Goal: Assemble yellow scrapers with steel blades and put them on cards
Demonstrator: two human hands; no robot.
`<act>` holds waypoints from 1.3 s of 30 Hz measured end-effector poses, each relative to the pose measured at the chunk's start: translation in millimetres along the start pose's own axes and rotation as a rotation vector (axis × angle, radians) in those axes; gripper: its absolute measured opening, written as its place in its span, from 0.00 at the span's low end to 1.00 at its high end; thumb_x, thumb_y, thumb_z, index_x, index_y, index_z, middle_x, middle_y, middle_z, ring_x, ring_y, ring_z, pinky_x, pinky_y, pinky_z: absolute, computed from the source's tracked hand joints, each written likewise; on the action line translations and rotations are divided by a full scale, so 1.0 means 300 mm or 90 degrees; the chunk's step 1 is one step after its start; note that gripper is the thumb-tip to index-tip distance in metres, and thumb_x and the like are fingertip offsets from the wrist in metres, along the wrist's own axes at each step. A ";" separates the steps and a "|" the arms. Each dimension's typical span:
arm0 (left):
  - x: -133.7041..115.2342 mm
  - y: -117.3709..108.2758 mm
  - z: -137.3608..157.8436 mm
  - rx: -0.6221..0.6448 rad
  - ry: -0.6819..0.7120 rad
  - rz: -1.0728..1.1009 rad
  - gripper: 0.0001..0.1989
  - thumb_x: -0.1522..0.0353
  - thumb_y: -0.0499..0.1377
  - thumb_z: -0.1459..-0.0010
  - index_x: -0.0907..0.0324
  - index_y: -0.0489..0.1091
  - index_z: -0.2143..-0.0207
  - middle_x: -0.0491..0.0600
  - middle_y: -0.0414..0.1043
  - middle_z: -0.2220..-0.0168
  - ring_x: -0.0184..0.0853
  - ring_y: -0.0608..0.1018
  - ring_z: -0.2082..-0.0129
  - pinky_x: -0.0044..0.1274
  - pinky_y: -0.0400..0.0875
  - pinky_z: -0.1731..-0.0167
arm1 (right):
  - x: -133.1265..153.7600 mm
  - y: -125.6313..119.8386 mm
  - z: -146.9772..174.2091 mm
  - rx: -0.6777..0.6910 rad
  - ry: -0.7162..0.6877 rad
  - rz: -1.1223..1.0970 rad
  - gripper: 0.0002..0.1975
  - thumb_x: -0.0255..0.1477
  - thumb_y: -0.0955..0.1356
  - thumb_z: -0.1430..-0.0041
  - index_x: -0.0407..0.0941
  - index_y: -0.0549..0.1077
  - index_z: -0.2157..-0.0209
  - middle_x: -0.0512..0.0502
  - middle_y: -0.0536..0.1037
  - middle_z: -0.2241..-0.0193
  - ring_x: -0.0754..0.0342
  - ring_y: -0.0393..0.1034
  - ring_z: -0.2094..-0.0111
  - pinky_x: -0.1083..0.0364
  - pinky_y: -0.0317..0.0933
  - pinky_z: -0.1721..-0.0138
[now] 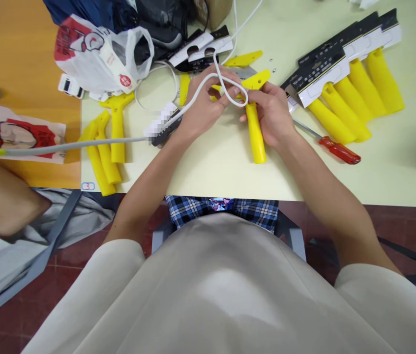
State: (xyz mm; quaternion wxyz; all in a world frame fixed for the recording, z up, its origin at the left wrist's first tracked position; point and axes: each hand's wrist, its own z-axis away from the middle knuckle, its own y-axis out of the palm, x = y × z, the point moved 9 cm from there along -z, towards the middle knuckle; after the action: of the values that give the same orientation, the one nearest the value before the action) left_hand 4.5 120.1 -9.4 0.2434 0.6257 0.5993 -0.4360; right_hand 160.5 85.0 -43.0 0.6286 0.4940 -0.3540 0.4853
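A yellow T-shaped scraper handle (pixel 255 135) is in my right hand (pixel 275 115), its grip pointing down toward the table's front edge. My right fingers and thumb close around it just below its wide head. My left hand (pixel 206 108) is at the left side of that head, thumb and fingers pinched together. What the left fingertips hold is hidden, partly by a looped white cable (pixel 226 78) passing in front. Just behind the hands lie another yellow head piece (pixel 245 59) and a grey metal blade (pixel 243 73). Small metal fasteners (pixel 273 70) lie to their right.
Carded yellow scrapers (pixel 348 105) lie at right, beside a red-handled screwdriver (pixel 341 151). Several loose yellow handles (pixel 118 132) lie at left, below a plastic bag (pixel 93 59). Black-and-white cards (pixel 204 46) lie behind. A co-worker's arm (pixel 12 196) is at far left.
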 end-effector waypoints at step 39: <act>0.071 0.023 -0.010 0.033 -0.107 0.131 0.13 0.55 0.81 0.47 0.39 0.84 0.62 0.42 0.85 0.62 0.41 0.87 0.60 0.33 0.82 0.64 | 0.006 0.008 0.001 0.043 -0.019 -0.007 0.23 0.45 0.82 0.48 0.50 0.74 0.59 0.50 0.78 0.70 0.51 0.78 0.59 0.52 0.78 0.66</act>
State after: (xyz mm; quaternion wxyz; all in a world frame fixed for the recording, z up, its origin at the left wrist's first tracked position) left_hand 9.9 132.9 -27.3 0.3199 0.6515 0.4978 -0.4748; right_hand 158.7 85.2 -40.7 0.6088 0.5238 -0.3440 0.4864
